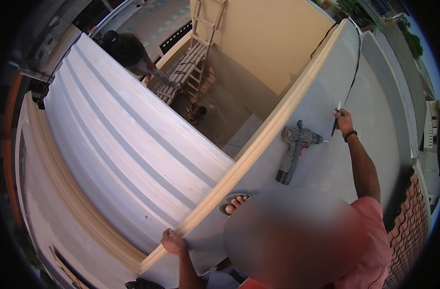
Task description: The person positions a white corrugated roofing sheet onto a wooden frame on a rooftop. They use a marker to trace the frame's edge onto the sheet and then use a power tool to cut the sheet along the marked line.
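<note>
pink sleeve (378,229) is looming, right hand (344,121) pinching slim tool (334,126), left hand (174,242) touching cream trim (247,162), grip unclear; drill (295,144) is lying on grey slab (321,166) outdoors

An outdoor building site at roof level, shown by pale ribbed metal roofing sheets (128,120), a rough wooden ladder (202,21), a black-and-grey cordless drill (292,149) on a bare grey concrete ledge (374,130) and reddish-brown curved roof tiles (410,221).
</note>
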`<action>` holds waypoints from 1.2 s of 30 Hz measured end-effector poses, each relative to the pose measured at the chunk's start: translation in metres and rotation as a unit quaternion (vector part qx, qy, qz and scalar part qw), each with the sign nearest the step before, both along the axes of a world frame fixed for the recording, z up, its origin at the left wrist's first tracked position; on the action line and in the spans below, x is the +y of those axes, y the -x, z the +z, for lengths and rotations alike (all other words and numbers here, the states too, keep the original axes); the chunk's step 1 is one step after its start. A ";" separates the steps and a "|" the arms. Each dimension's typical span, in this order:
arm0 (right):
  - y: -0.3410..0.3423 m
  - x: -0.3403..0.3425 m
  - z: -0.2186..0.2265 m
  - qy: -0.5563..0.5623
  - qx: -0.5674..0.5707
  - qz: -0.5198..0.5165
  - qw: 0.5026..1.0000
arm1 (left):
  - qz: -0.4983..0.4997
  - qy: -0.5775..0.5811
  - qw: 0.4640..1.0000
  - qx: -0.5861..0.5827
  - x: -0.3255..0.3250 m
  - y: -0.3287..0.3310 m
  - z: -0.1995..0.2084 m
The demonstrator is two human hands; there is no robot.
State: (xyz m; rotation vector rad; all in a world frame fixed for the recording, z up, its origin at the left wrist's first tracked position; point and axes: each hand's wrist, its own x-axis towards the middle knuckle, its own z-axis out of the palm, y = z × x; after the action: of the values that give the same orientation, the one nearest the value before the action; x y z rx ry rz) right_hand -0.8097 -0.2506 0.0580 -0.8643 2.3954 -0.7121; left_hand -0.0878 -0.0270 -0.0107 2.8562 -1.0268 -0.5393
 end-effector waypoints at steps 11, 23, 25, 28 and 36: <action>0.001 -0.001 -0.002 -0.003 0.007 0.001 1.000 | -0.015 0.022 1.000 -0.007 0.002 0.001 0.000; 0.048 0.071 -0.027 -0.061 0.121 -0.157 0.978 | 0.025 0.002 0.999 -0.020 -0.011 0.012 0.018; 0.053 0.105 -0.049 -0.114 0.101 -0.175 0.973 | 0.025 0.005 0.999 -0.029 -0.011 0.010 0.021; 0.116 0.175 -0.071 -0.161 0.123 -0.135 0.970 | 0.012 0.014 1.000 0.008 -0.010 0.017 0.004; 0.008 0.170 -0.121 -0.286 -0.081 -0.108 0.949 | -0.001 0.022 0.999 -0.030 -0.008 0.002 0.011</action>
State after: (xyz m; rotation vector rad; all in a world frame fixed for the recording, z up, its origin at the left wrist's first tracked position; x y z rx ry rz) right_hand -0.8180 -0.0810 -0.0627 -0.2937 2.3680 -0.1266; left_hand -0.0902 -0.0353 0.0002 2.8493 -1.0368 -0.4281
